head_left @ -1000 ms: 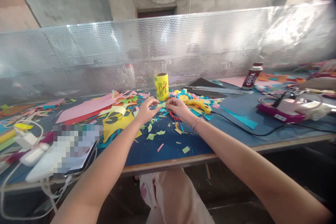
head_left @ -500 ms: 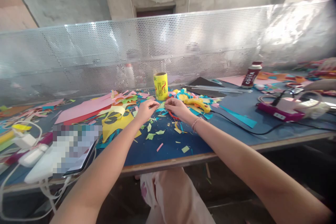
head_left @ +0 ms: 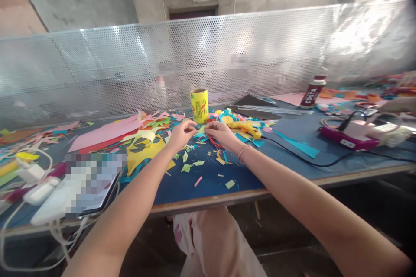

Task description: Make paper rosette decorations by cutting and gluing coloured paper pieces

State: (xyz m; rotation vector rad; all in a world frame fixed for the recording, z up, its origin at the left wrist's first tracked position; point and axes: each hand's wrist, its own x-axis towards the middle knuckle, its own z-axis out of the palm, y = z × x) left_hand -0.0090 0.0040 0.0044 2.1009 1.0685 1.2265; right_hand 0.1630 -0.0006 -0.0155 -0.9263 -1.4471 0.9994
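Note:
My left hand (head_left: pixel 182 134) and my right hand (head_left: pixel 221 134) face each other over the middle of the table, both closed in a pinch. Between the fingertips shows a small light-green paper piece (head_left: pixel 201 130), its exact shape too small to make out. Just behind them a yellow cardboard tube (head_left: pixel 199 106) stands upright. To the right of my right hand lies a yellow glue gun (head_left: pixel 245 129) with a black cord. Something red and thin, perhaps a scissors handle, is partly hidden under my right hand. Cut green scraps (head_left: pixel 186 167) lie scattered below the hands.
Pink paper sheets (head_left: pixel 105 132) and a cut yellow sheet (head_left: pixel 146 152) lie left. A tablet (head_left: pixel 100 186) with cables rests near the left edge. At right are a purple power strip (head_left: pixel 349 138), a brown bottle (head_left: pixel 313 92) and another person's hand (head_left: pixel 399 104). A perforated metal screen (head_left: pixel 130 69) runs behind.
The view has shifted very slightly. My hands keep nearly the same pinch, with only small finger movement, and the tube and tools stay put.

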